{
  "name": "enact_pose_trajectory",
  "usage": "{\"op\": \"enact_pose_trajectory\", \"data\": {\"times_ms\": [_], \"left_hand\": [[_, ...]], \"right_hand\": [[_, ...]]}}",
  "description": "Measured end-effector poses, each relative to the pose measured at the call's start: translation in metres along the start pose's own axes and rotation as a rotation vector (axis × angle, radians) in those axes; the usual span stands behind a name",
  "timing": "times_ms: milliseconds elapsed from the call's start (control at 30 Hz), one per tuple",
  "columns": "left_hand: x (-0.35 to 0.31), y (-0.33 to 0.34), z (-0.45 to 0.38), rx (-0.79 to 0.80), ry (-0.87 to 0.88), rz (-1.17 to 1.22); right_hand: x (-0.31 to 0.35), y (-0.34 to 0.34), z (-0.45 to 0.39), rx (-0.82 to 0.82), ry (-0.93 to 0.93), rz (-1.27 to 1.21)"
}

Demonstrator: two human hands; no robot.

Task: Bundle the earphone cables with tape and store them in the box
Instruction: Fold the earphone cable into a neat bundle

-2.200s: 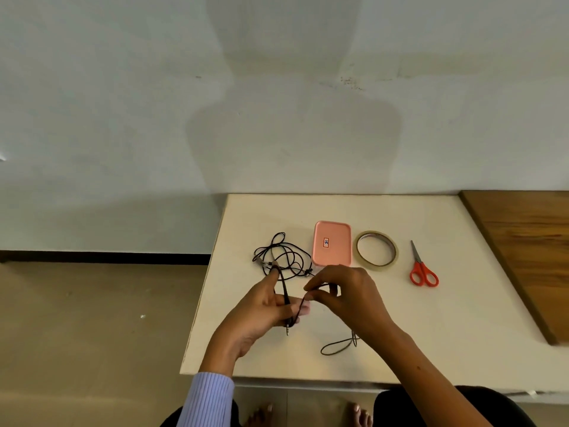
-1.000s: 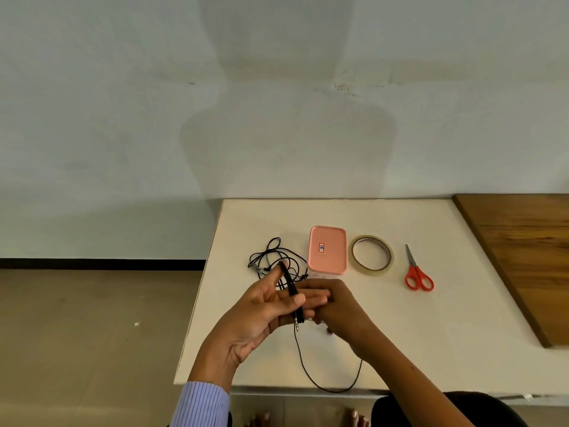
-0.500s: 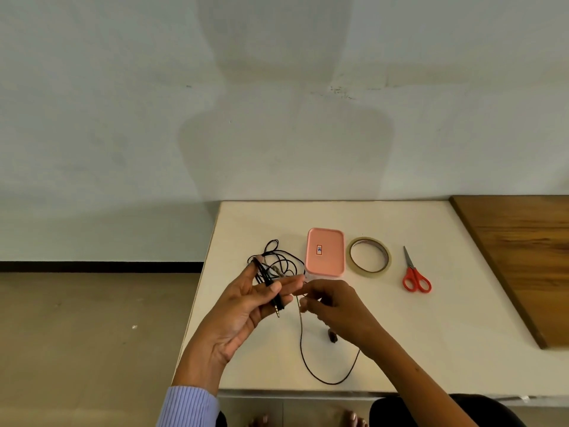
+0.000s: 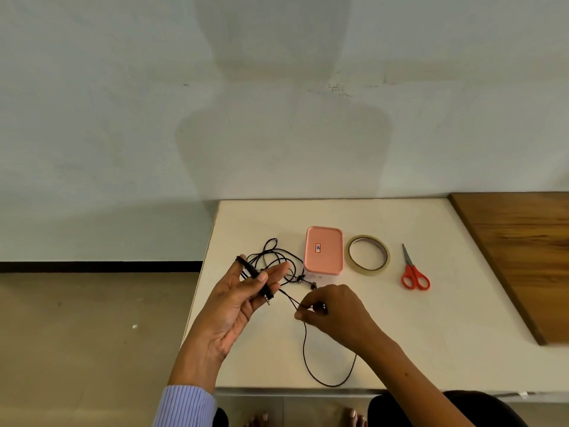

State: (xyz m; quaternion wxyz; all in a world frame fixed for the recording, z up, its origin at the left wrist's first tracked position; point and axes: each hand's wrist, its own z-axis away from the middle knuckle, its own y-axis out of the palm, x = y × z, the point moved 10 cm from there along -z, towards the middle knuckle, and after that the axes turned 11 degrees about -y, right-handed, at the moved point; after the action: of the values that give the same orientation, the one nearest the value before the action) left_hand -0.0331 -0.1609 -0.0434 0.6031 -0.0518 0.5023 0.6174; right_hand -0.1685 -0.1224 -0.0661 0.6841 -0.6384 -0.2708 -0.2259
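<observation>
We hold the plug end of the earphone cable (image 4: pixel 278 266) across our spread left hand (image 4: pixel 237 300), thumb pressing it; right hand (image 4: pixel 334 312) pinches the cable near the table's (image 4: pixel 431 334) front edge. The slack loop may snag or tangle. Box (image 4: pixel 324 251) closed.

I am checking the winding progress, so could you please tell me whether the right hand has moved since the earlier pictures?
Yes. The right hand has drawn rightward, away from the left hand, to a spot just in front of the box.

White table (image 4: pixel 431 334) against pale wall (image 4: pixel 123 103), beige floor (image 4: pixel 77 334).
</observation>
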Motion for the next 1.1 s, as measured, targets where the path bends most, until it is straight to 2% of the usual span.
{"op": "enact_pose_trajectory", "data": {"times_ms": [200, 400, 567, 733, 933, 1100], "left_hand": [[0.002, -0.006, -0.002, -0.027, -0.004, -0.035], [0.002, -0.008, -0.003, -0.070, 0.005, -0.066], [0.002, -0.011, -0.005, -0.130, 0.047, -0.082], [0.009, -0.009, -0.009, -0.220, 0.051, -0.367], [0.034, -0.001, -0.012, -0.150, -0.077, -0.777], [0.043, 0.004, -0.009, -0.010, -0.175, -0.748]], "right_hand": [[0.006, -0.020, 0.001, -0.162, -0.094, 0.006], [0.015, -0.012, 0.000, -0.058, -0.154, -0.139], [0.032, -0.001, 0.000, 0.011, -0.241, -0.106], [0.046, -0.008, 0.002, -0.024, -0.349, -0.040], [0.052, -0.007, 0.004, -0.024, -0.440, 0.143], [0.050, -0.019, 0.006, -0.056, -0.478, 0.181]]}}
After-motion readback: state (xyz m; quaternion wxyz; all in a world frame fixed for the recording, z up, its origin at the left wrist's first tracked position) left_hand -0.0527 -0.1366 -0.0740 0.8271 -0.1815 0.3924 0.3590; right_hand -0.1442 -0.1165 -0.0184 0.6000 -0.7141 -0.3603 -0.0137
